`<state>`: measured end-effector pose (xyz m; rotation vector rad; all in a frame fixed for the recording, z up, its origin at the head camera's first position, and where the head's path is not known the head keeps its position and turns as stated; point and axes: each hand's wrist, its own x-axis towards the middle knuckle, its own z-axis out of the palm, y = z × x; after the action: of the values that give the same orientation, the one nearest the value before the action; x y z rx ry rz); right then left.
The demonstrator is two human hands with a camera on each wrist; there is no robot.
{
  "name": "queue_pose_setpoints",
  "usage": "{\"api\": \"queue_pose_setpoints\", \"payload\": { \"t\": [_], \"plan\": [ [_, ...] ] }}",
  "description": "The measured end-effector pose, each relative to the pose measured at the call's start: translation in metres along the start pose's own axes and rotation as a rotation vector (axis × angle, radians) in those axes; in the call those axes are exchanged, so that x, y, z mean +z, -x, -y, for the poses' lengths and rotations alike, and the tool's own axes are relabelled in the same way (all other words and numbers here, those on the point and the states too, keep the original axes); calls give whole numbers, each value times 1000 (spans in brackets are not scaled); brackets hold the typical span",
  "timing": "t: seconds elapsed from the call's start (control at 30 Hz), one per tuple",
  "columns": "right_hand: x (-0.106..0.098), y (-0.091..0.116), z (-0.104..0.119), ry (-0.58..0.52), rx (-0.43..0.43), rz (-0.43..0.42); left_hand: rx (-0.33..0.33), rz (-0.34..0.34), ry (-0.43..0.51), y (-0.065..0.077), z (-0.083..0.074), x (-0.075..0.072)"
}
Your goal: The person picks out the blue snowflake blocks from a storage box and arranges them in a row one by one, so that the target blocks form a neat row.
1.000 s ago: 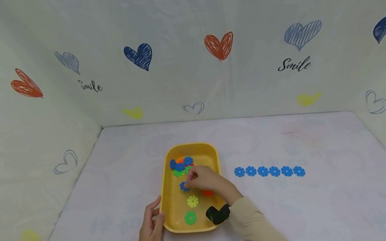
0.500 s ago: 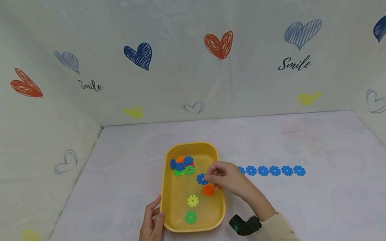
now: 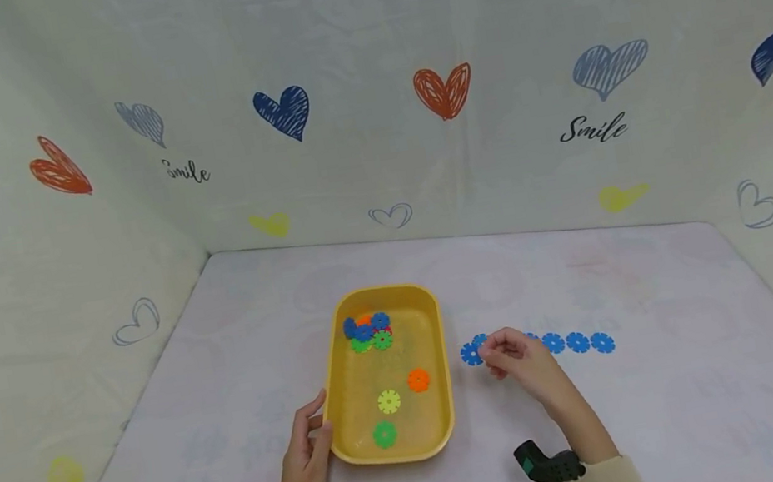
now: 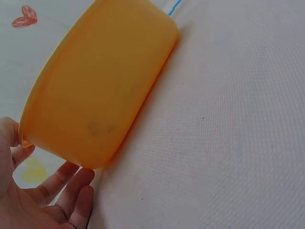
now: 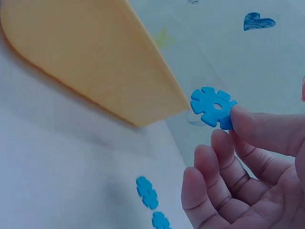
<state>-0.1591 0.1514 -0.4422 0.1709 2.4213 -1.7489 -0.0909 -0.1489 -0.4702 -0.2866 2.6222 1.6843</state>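
My right hand (image 3: 522, 358) pinches a blue snowflake disc (image 5: 209, 107) between thumb and fingers, above the table to the right of the yellow tray (image 3: 445, 400). The notched rim and centre hole of this disc show in the right wrist view. A row of blue snowflake discs (image 3: 577, 342) lies on the table, partly hidden behind this hand. At the tray's near left side, my left hand (image 3: 303, 456) holds the rim and outer wall with thumb and fingers. Inside lie an orange disc (image 3: 419, 380), a yellow disc (image 3: 389, 401) and a green disc (image 3: 384, 434), apart from one another.
Toward the tray's far left corner, several blue, green, orange and red discs overlap in a pile (image 3: 365, 334). A white cloth covers the table (image 3: 682, 380). Behind it rises a pale curtain (image 3: 372, 150) printed with hearts and words.
My right hand has carried the blue disc from inside the tray, over its right wall, to the left end of the row. The left hand stays at the tray.
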Motion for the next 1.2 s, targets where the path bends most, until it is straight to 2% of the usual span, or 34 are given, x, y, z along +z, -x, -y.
{"api": "queue_pose_setpoints", "payload": {
  "t": [0.17, 0.5, 0.67, 1.0, 1.2],
  "plan": [
    [-25, 3, -15, -5, 42, -42, 11, -7, -4, 0, 1, 0],
    [-68, 5, -48, 83, 130, -139, 1, -8, -15, 0, -1, 0],
    [-84, 6, -61, 134, 183, -161, -17, 4, -13, 0, -3, 1],
    [-109, 7, -71, 179, 248, -200, -4, 25, 14, 2, -2, -1],
    [-125, 5, -79, 166, 267, -218, -5, 24, 9, 2, -2, -1]
  ]
}}
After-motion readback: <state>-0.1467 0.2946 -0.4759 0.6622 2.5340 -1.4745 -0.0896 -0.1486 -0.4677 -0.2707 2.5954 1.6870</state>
